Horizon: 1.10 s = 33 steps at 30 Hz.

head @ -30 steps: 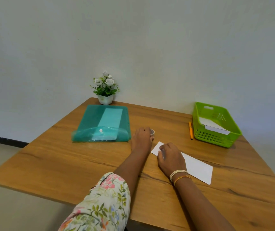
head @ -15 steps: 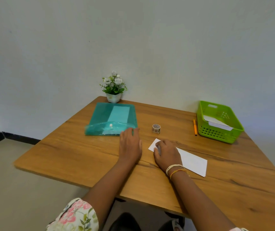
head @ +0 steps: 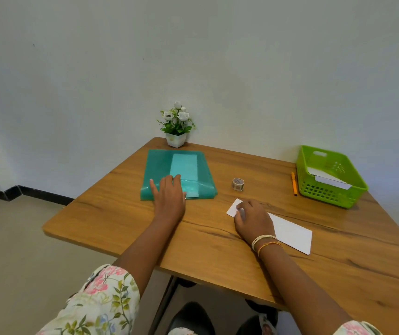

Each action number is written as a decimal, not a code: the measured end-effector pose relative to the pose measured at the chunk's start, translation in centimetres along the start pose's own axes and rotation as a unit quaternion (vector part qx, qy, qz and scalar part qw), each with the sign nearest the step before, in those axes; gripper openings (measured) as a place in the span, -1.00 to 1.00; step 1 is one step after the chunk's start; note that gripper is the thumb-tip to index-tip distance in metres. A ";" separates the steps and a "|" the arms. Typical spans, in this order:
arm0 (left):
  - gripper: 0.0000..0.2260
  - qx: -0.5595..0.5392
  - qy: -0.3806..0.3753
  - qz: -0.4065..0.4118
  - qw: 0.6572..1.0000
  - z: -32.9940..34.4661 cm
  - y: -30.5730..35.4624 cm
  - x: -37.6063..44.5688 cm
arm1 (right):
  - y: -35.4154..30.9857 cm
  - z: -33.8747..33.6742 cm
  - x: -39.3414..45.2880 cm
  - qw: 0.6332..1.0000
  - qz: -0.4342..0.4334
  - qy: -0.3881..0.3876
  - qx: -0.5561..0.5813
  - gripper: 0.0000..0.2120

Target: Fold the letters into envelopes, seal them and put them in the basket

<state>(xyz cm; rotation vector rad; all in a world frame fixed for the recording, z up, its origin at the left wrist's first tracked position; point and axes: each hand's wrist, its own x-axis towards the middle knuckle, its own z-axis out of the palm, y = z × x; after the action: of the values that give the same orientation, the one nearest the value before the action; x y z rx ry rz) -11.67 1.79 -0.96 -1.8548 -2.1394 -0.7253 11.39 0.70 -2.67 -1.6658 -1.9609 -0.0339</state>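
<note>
A white envelope (head: 290, 232) lies flat on the wooden table (head: 217, 250). My right hand (head: 254, 220) rests palm down on its left end, fingers curled on the paper. My left hand (head: 169, 197) lies flat, fingers spread, on the near edge of a teal plastic folder (head: 162, 163) that shows pale paper inside. A small roll of tape (head: 238, 184) stands between the folder and the envelope. At the right, a green basket (head: 333, 194) holds white envelopes (head: 327, 178).
An orange pen (head: 294, 183) lies just left of the basket. A small potted plant (head: 176, 128) with white flowers stands at the table's far edge against the wall. The table's left edge drops to the floor.
My left hand let go of the tape roll and moved left onto the teal folder's near edge. My right hand stayed on the envelope. The view shifted left.
</note>
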 end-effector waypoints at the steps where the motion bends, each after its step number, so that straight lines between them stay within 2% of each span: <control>1: -0.53 -0.005 0.000 0.005 1.000 -0.1 0.1 -0.2 | 0.0 0.0 0.0 1.000 0.000 0.000 0.000 -0.77; 4: -0.54 -0.042 0.013 0.029 0.999 -0.3 0.0 -0.7 | 0.0 0.1 -0.1 1.000 0.000 0.003 0.003 -0.78; 6: -0.57 -0.071 0.047 0.064 0.994 -0.4 -0.1 -1.2 | -0.1 0.1 -0.2 1.000 0.001 0.005 -0.001 -0.78; 10: -0.85 -0.136 0.094 0.145 0.976 -0.4 -0.1 -2.5 | -0.2 0.0 -0.3 1.000 -0.002 0.007 -0.014 -0.77; 12: -0.92 -0.152 0.069 0.172 0.971 -0.1 0.0 -3.1 | -0.3 -0.2 -0.5 1.000 -0.006 0.013 -0.015 -0.78; 16: -0.88 -0.172 -0.032 0.182 0.968 0.2 0.4 -3.6 | -0.3 -0.4 -0.7 0.999 -0.003 0.017 -0.036 -0.79; 18: -0.83 -0.184 -0.059 0.174 0.966 0.0 0.5 -3.7 | -0.4 -0.5 -0.6 0.999 -0.003 0.030 -0.043 -0.79; 23: -0.77 -0.198 -0.107 0.157 0.962 -0.6 0.5 -3.9 | -2.4 -0.5 -0.1 0.994 -0.073 0.086 0.017 -0.82; 26: -0.76 -0.231 -0.131 0.135 0.955 -0.4 0.1 -3.8 | -5.0 0.0 1.1 0.993 -0.099 0.031 0.050 -0.79; 29: -0.70 -0.234 -0.137 0.120 0.955 -0.3 0.1 -3.9 | -6.6 0.6 2.4 0.995 -0.088 -0.052 0.020 -0.75; 33: -0.70 -0.232 -0.126 0.112 0.958 -0.2 0.1 -3.9 | -7.1 1.4 3.1 0.995 -0.066 -0.071 -0.004 -0.79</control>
<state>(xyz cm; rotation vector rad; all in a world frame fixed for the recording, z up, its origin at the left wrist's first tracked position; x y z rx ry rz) -10.88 -1.62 -2.61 -2.5032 -1.9672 -1.0577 4.13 2.43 -0.21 -1.5797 -2.1780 0.0288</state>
